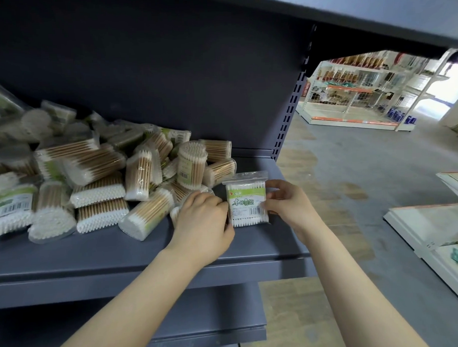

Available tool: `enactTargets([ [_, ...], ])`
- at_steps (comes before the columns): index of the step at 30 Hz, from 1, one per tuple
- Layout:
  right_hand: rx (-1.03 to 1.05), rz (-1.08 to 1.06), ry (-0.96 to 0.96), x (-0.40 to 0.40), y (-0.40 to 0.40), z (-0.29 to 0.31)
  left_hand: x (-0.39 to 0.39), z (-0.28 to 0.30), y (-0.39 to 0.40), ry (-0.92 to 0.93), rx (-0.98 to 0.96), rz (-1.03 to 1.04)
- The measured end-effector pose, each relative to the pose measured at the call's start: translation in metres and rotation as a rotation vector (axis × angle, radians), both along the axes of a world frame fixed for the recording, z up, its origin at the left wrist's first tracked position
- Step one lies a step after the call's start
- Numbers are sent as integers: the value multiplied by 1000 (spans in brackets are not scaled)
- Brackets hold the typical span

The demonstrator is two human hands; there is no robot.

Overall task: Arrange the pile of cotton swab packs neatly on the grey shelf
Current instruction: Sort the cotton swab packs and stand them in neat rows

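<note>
One cotton swab pack (246, 200) with a green label stands upright near the right end of the grey shelf (121, 252). My left hand (202, 221) holds its left edge with curled fingers, and my right hand (288, 201) pinches its right edge. A loose pile of cotton swab packs (106, 177) lies jumbled over the left and middle of the shelf, just left of my left hand.
The shelf's dark back panel (167, 84) rises behind the pile, and an upper shelf (372, 10) hangs overhead. A lower grey shelf (201, 317) juts out below. White shelving (432, 233) stands on the floor to the right, with more store racks (362, 90) far off.
</note>
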State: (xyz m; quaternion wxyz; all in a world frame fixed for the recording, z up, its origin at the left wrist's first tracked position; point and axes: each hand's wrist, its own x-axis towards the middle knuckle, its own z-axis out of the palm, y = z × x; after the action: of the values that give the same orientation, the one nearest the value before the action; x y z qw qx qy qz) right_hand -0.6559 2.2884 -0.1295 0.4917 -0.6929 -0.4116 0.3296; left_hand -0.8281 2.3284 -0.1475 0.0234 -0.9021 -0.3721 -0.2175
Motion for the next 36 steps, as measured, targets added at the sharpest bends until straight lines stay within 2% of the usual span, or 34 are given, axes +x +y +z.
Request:
enactTargets([
  [6,-8,38,37,-3,-1,-4,-5,-1,-3,30,-45,111],
  [13,-149,53,-171,-6,5,-8,-11,-2,-8,-51,-63,256],
  [22,-363,170,-279,-15,14,2,-17,-6,-6,-80,-12,234],
  [30,-381,123,-270,-7,12,7,-22,-5,-7,-79,-39,206],
  [36,-318,37,-174,5,1,10,-20,-1,-10,-36,-71,196],
])
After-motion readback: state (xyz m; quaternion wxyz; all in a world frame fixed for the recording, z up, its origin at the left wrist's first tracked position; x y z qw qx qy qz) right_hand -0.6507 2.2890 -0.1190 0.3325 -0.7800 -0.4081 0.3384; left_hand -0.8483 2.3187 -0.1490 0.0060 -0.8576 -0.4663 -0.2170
